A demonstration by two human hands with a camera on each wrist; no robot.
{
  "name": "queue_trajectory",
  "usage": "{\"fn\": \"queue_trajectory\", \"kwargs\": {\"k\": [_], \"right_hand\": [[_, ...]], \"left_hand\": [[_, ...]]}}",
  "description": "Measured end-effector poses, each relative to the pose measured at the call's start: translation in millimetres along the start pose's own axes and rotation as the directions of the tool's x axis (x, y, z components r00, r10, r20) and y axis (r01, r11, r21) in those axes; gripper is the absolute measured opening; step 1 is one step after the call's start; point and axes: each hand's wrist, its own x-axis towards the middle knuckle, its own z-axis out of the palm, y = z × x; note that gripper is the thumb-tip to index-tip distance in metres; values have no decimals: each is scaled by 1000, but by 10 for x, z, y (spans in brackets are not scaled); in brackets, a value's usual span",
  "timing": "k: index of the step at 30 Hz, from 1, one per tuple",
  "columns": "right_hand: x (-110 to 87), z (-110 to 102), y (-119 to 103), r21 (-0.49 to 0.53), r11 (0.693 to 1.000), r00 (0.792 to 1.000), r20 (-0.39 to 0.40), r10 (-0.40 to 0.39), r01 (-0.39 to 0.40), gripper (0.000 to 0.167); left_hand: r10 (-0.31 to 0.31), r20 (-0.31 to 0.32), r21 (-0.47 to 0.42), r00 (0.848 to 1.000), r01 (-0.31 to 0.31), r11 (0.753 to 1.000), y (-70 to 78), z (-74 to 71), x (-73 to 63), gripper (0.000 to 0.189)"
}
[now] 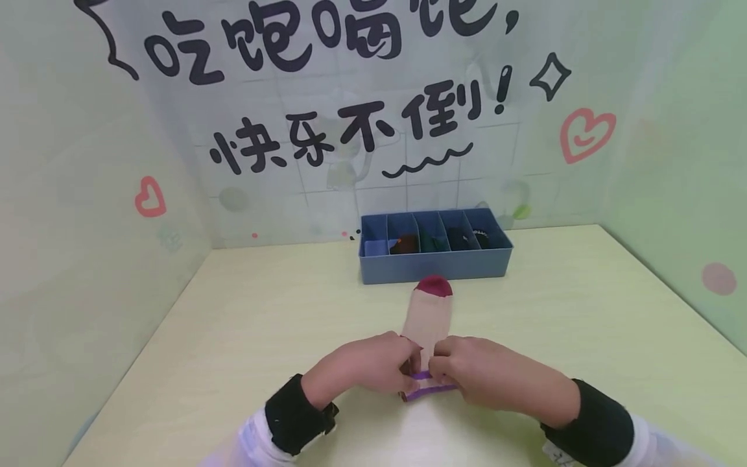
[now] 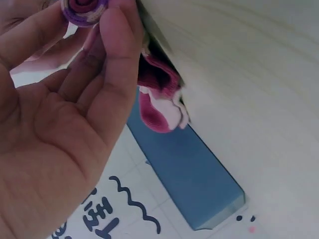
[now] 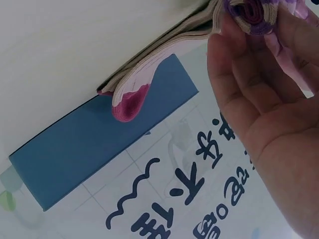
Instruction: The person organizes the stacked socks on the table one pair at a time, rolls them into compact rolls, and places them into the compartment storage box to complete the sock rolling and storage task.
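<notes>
A pale pink sock (image 1: 428,318) lies lengthwise on the table, with its magenta toe pointing away and its purple-striped cuff toward me. More than one fabric layer shows at its edge in the right wrist view. My left hand (image 1: 379,363) pinches the left side near the cuff between thumb and fingers. On the other side, my right hand (image 1: 490,373) pinches the cuff with curled fingers. Both wrist views show a rolled-up sock end (image 2: 84,7) of purple, cream and magenta layers between the fingertips. The fingers partly hide the cuff.
Beyond the toe stands a blue divided box (image 1: 434,264) with dark and brown folded items in several compartments. Behind it hangs a white backdrop (image 1: 262,214) with black lettering. Pale side panels border the light wooden table (image 1: 262,311) left and right.
</notes>
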Motion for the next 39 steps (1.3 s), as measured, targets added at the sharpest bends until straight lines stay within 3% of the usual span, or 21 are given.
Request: {"fn": "queue_trajectory", "kwargs": {"k": [4, 7, 9, 11, 15, 17, 20, 23, 25, 28, 30, 32, 35, 39], "right_hand": [[-10, 42, -12, -119, 990, 995, -61, -79, 71, 20], [-13, 38, -36, -178, 980, 994, -49, -99, 89, 26], [-16, 28, -55, -229, 967, 989, -61, -132, 115, 29], [-25, 38, -81, -314, 939, 980, -90, -176, 140, 31], [-39, 99, -153, -569, 810, 940, -181, -291, 141, 31], [-43, 121, -200, -648, 752, 940, -170, -297, 120, 29], [-54, 137, -270, -702, 703, 957, -112, -269, 115, 26], [-44, 132, -309, -718, 683, 971, -40, -234, 135, 27], [-25, 124, -300, -717, 683, 976, -11, -216, 143, 27], [5, 109, -247, -667, 728, 980, 15, -196, 156, 30], [22, 103, -206, -620, 768, 981, 11, -195, 159, 29], [31, 97, -170, -565, 810, 982, 7, -188, 159, 29], [26, 95, -126, -490, 860, 987, 5, -162, 144, 31], [2, 105, -80, -416, 904, 995, 4, -104, 97, 37]], "left_hand": [[18, -50, 144, 999, -11, 990, 88, 38, -21, 13], [53, -108, 293, 993, -19, 956, 156, 75, -45, 15], [74, -140, 349, 987, -21, 937, 183, 88, -68, 15], [105, -159, 358, 982, -41, 933, 188, 90, -82, 22], [78, -139, 214, 987, -47, 976, 148, 61, -70, 36], [42, -95, 104, 995, -32, 994, 108, 31, -50, 33], [13, -36, -16, 999, -14, 1000, 31, -9, -19, 21], [-8, -21, -104, 1000, 6, 995, -42, -25, -5, 11], [-19, -40, -124, 999, 14, 992, -71, -25, -4, 8], [-21, -94, -84, 995, 13, 996, -58, -10, -14, 13], [8, -144, 44, 990, -1, 999, -13, 9, -32, 17], [48, -189, 203, 981, -9, 979, 46, 47, -46, 21], [119, -247, 453, 962, 6, 891, 148, 119, -65, 23], [184, -297, 623, 937, 44, 781, 251, 195, -62, 26]]}}
